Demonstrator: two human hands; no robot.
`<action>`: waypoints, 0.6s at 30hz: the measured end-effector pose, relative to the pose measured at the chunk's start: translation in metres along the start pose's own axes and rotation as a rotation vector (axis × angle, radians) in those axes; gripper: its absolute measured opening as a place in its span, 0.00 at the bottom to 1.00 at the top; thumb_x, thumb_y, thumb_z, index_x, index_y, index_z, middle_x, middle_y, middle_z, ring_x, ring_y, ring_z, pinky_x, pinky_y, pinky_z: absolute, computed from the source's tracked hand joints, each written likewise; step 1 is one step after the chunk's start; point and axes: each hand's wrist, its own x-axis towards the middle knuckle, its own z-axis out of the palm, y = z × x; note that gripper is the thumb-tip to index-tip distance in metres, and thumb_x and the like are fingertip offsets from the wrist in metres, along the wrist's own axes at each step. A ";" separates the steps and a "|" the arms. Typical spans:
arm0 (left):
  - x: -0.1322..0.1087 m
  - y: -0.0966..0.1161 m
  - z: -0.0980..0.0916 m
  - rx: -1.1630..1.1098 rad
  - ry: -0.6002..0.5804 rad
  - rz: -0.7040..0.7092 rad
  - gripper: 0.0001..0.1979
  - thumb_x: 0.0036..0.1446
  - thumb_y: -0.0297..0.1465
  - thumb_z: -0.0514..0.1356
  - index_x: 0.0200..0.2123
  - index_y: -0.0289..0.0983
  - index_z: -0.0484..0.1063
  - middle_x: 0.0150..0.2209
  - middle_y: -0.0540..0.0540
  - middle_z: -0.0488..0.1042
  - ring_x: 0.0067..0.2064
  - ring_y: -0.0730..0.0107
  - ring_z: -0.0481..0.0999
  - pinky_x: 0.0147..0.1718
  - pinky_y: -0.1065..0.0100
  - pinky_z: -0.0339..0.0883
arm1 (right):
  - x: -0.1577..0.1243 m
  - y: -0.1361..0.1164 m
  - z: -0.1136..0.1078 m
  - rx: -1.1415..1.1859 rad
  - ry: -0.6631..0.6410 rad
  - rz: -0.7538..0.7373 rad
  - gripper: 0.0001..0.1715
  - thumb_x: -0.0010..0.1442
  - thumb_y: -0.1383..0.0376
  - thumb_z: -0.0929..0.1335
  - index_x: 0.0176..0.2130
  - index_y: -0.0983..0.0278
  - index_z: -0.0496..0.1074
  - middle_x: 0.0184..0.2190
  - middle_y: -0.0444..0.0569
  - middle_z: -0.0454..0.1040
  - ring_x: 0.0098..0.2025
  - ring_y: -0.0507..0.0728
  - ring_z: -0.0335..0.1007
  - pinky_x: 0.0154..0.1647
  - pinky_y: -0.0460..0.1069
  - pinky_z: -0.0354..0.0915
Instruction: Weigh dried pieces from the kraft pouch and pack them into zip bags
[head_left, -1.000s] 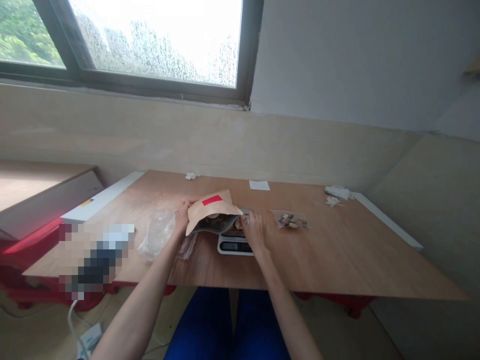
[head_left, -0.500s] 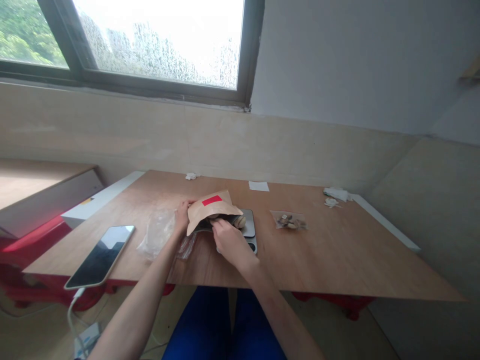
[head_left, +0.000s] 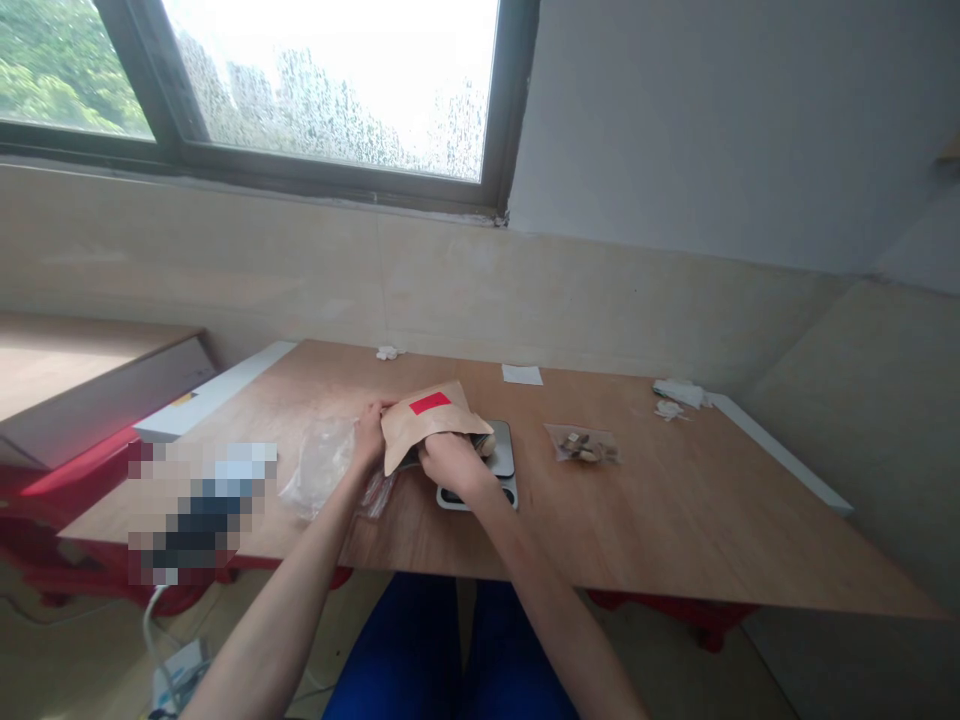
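A brown paper bag (head_left: 451, 412) with a red label lies tilted, its mouth facing me. At its left edge my left hand (head_left: 367, 432) is closed on the paper. My right hand (head_left: 453, 464) reaches into the mouth, and the bag hides its fingers. Pale pieces show at the opening beside that hand; their kind is unclear. Beneath the bag's right side is a small digital scale (head_left: 502, 452), partly covered. Clear plastic bags (head_left: 319, 470) lie by my left wrist.
A clear packet of brown pieces (head_left: 585, 447) lies right of the scale on the wooden table (head_left: 645, 520). A blurred-out phone (head_left: 214, 510) with a cable is at the left edge. White paper (head_left: 522, 374) and white scraps (head_left: 679, 392) lie along the back.
My right hand has pushed deeper into the paper bag, so its fingers no longer show. More of the scale's front is visible. The whole view has shifted slightly.
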 end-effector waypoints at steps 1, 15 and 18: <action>0.000 0.000 0.000 -0.003 0.002 0.001 0.15 0.50 0.27 0.51 0.41 0.38 0.69 0.44 0.43 0.71 0.47 0.61 0.70 0.46 0.60 0.62 | -0.002 0.001 0.000 0.012 0.003 -0.010 0.20 0.59 0.73 0.60 0.51 0.72 0.67 0.53 0.60 0.68 0.54 0.63 0.63 0.56 0.54 0.55; -0.003 0.000 0.001 -0.047 0.033 0.022 0.15 0.49 0.27 0.49 0.40 0.38 0.69 0.42 0.43 0.71 0.46 0.61 0.70 0.47 0.60 0.62 | -0.047 0.006 -0.001 0.507 0.316 0.015 0.11 0.59 0.71 0.63 0.37 0.61 0.73 0.38 0.48 0.74 0.43 0.55 0.69 0.46 0.50 0.63; -0.003 0.000 0.000 -0.049 0.031 0.022 0.15 0.49 0.27 0.49 0.40 0.38 0.70 0.42 0.43 0.71 0.46 0.61 0.70 0.47 0.59 0.62 | -0.062 0.010 -0.016 0.699 0.340 -0.012 0.09 0.58 0.69 0.64 0.38 0.60 0.72 0.38 0.46 0.74 0.43 0.54 0.69 0.46 0.49 0.64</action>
